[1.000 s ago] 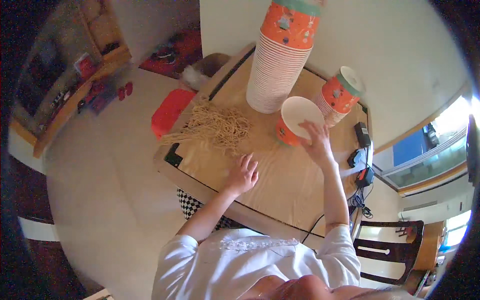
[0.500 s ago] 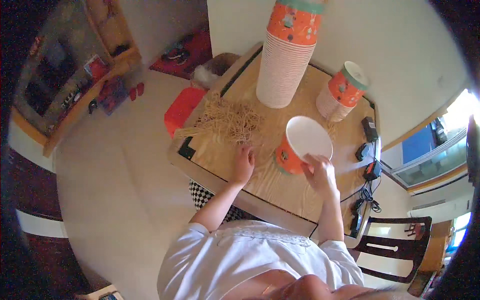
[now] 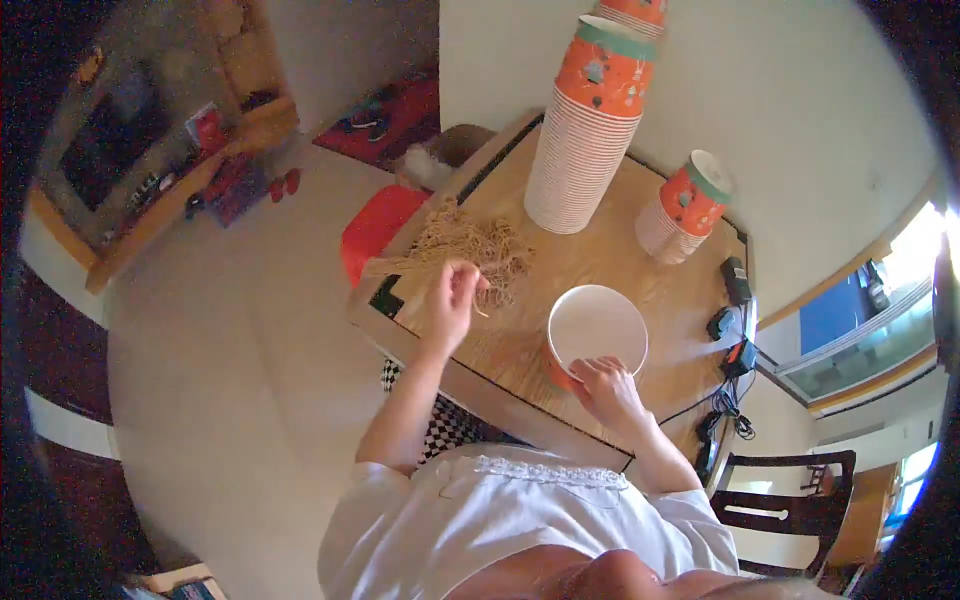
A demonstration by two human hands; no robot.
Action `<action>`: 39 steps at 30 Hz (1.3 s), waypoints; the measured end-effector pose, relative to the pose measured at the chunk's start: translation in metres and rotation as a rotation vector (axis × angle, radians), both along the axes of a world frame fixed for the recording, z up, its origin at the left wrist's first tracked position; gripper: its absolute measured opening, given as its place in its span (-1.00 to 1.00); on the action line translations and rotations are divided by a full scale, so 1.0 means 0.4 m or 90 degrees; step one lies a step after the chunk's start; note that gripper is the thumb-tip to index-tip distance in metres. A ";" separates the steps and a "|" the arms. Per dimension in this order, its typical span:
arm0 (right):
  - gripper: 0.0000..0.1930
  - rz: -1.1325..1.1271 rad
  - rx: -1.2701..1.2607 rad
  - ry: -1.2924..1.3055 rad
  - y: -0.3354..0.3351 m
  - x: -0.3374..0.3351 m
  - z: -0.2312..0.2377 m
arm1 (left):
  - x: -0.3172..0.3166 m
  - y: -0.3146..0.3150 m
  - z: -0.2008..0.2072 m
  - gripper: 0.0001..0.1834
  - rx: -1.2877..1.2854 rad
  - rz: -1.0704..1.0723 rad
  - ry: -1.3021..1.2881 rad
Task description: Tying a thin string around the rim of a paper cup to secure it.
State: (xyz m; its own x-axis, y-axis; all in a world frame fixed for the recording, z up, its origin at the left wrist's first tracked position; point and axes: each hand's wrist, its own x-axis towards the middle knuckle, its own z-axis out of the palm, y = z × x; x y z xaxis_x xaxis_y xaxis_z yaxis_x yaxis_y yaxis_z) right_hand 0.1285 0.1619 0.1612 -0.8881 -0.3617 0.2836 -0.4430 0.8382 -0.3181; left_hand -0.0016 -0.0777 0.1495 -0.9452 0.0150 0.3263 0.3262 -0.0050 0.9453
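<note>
2 hands are working just in front of the tall cup stack [image 3: 585, 130]: left hand [image 3: 455, 295] pinching strands off the straw pile [image 3: 465, 250], right hand [image 3: 605, 388] clamping the empty cup [image 3: 597, 333], which is looking tippable if bumped.

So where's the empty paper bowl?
The paper bowl stands near the table's front edge, at the right hand, right of the stick pile.
</note>
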 end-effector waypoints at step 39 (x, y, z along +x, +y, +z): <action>-0.89 0.093 -0.581 -0.088 -0.156 -0.159 0.416 | 0.075 -0.040 0.510 -0.91 -0.360 -0.072 0.476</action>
State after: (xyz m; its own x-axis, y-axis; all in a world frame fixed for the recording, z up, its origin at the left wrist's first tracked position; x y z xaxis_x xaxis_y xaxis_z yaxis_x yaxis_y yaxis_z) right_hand 0.0651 0.0997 0.3278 -0.8987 -0.1617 0.4076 -0.4328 0.1770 -0.8840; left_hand 0.0284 -0.0937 0.3535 -0.4766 0.4353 0.7638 0.8747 0.3218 0.3624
